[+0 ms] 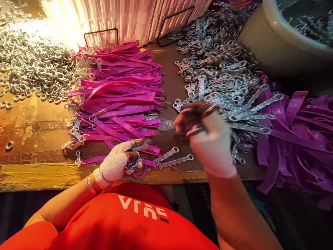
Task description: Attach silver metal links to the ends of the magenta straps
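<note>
My left hand (pixel 114 162), in a white dotted glove with dark fingertips, is closed around several metal rings (pixel 133 160) at the table's front edge. A magenta strap (pixel 94 159) runs beneath it, with a small metal link at its left end. By the strap's right end lie two twisted metal links (pixel 179 160). My right hand (pixel 208 133), gloved too, is raised to the right and smeared by motion. Its fingers are curled, and something dark with shiny metal parts shows in them; its kind is unclear.
Many magenta straps (pixel 117 93) lie stacked mid-table. Loose rings (pixel 44 69) are heaped at left, twisted links (pixel 215 76) at right. More straps (pixel 293 139) overhang the front edge at right. A pale tub (pixel 275 45) and a ribbed white panel (pixel 125 21) stand behind.
</note>
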A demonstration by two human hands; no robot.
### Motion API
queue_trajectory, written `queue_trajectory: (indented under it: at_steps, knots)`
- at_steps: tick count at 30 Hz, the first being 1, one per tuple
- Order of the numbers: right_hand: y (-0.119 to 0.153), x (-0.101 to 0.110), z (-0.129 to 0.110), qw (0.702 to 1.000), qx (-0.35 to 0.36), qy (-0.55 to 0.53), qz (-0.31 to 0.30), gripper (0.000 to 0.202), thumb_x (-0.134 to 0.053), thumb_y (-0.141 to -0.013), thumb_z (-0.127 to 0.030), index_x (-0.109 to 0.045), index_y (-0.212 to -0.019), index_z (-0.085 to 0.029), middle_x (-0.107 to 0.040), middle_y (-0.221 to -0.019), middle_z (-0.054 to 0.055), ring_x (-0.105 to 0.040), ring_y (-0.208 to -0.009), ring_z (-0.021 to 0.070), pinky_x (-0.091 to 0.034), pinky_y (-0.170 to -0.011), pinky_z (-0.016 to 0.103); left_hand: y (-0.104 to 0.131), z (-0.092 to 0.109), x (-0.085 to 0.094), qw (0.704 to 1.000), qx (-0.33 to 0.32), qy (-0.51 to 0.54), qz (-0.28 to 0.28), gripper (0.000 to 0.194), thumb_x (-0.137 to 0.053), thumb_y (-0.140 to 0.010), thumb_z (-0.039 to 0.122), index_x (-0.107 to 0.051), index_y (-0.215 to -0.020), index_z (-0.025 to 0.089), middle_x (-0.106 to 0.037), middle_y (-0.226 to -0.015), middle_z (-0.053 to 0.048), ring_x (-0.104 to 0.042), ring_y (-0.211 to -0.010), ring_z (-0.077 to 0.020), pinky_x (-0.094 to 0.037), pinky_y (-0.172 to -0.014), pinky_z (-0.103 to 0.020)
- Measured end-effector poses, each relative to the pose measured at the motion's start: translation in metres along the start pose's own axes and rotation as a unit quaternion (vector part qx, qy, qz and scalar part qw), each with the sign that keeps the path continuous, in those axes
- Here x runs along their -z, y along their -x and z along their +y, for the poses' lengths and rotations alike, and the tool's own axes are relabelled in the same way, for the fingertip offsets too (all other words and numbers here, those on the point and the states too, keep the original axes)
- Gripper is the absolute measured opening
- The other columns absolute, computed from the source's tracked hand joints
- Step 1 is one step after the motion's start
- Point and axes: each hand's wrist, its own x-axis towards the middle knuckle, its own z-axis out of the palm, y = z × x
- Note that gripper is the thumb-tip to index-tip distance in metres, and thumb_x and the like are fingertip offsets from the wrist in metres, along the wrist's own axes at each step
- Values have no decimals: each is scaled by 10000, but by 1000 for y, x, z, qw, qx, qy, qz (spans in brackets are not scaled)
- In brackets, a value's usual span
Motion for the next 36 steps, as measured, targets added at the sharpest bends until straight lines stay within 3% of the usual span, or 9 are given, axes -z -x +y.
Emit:
queue_trajectory:
  at_steps: [3,6,10,16,21,24,27,31,36]
  knots:
    - [35,-27,-18,983,-30,-87,-162,223,-540,-867,-255,-610,-1076,-226,-686,-869,25,-641,-745,171,-513,-682,293,4,0,-4,995,-59,-81,12,600,-582,-869,241,-464,-1451,160,-686,-769,-51,-485,-474,-57,-371,-439,-158]
    - [55,-50,-24,956,-105,-149,-229,185,-571,-861,-289,-621,-1029,-229,-692,-841,10,-653,-773,180,-531,-717,300,5,-1,-9,991,-81,-104,12,628,-612,-839,221,-475,-1450,175,-677,-768,-34,-573,-579,-96,-410,-483,-160]
    - [60,-56,-23,924,-191,-247,-220,298,-668,-797,-401,-615,-1018,-208,-668,-805,1,-631,-719,173,-536,-664,297,3,-1,-11,997,-50,-41,-52,601,-676,-805,255,-545,-1379,134,-649,-706,-29,-493,-478,-65,-329,-413,-147]
    - [58,-44,-23,935,-208,-260,-123,418,-780,-684,-501,-617,-924,-200,-622,-805,2,-596,-709,155,-520,-645,282,4,-5,2,989,26,117,-92,417,-721,-758,333,-667,-1113,121,-621,-793,-49,-535,-528,-59,-240,-383,-129]
    - [58,-44,-19,931,-193,-254,-179,351,-732,-760,-449,-621,-971,-192,-596,-771,-18,-572,-688,141,-505,-649,278,7,-8,9,998,-24,-39,-45,355,-646,-828,469,-633,-840,114,-570,-575,-7,-391,-388,-39,-230,-347,-150]
    - [62,-48,-17,959,-112,-182,-187,245,-609,-864,-352,-612,-1045,-187,-633,-822,17,-605,-739,168,-519,-677,300,8,-7,8,993,-33,-112,-34,324,-671,-817,433,-565,-731,139,-502,-492,30,-353,-366,-41,-224,-341,-157]
    - [70,-47,-17,987,85,7,-135,318,-512,-878,-188,-584,-1188,-183,-655,-1065,110,-627,-933,224,-526,-797,365,6,-6,7,997,9,-52,-57,322,-650,-818,414,-510,-682,157,-428,-475,55,-316,-356,-41,-191,-336,-167]
    - [80,-37,-20,914,311,233,-118,367,-475,-848,-61,-580,-1185,-161,-628,-1128,158,-574,-1002,257,-499,-817,408,-4,-12,14,983,128,65,-117,219,-626,-765,314,-512,-672,151,-440,-534,41,-323,-368,-42,-140,-333,-171]
    - [79,-28,-26,868,381,285,-138,206,-446,-906,-93,-631,-963,-164,-641,-1023,127,-524,-859,216,-443,-762,368,-10,-25,17,961,195,119,-156,180,-611,-715,292,-518,-661,148,-428,-536,37,-358,-395,-55,-231,-357,-175]
